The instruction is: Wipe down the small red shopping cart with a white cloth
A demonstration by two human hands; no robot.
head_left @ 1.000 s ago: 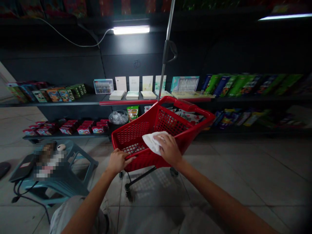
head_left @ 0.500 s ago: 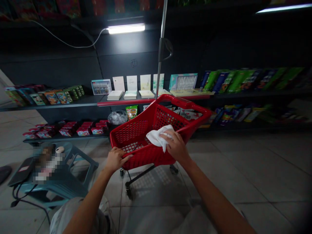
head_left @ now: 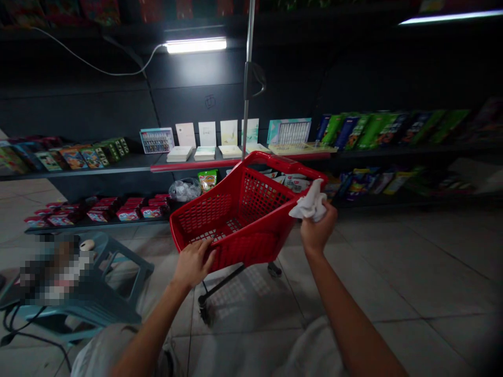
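A small red shopping trolley (head_left: 243, 209) with a mesh basket stands on the tiled floor in front of me, tilted toward me. My left hand (head_left: 193, 260) grips the near rim of the basket, fingers curled over the edge. My right hand (head_left: 317, 229) is raised beside the basket's right side, closed on a crumpled white cloth (head_left: 310, 205) that sticks up above the fingers. The cloth is off the basket now. A tall metal pole (head_left: 247, 78) with a dark handle rises behind the trolley.
Dark shelves (head_left: 118, 167) along the back carry boxed goods, white cards and colourful packets. A grey-blue plastic stool (head_left: 98, 283) with items on it stands at the lower left, with a black cable on the floor. A tube lamp (head_left: 195, 45) glows above.
My right hand has lifted the white cloth off the basket's near rim and moved it right and up, beside the basket. My left hand kept its grip on the rim.
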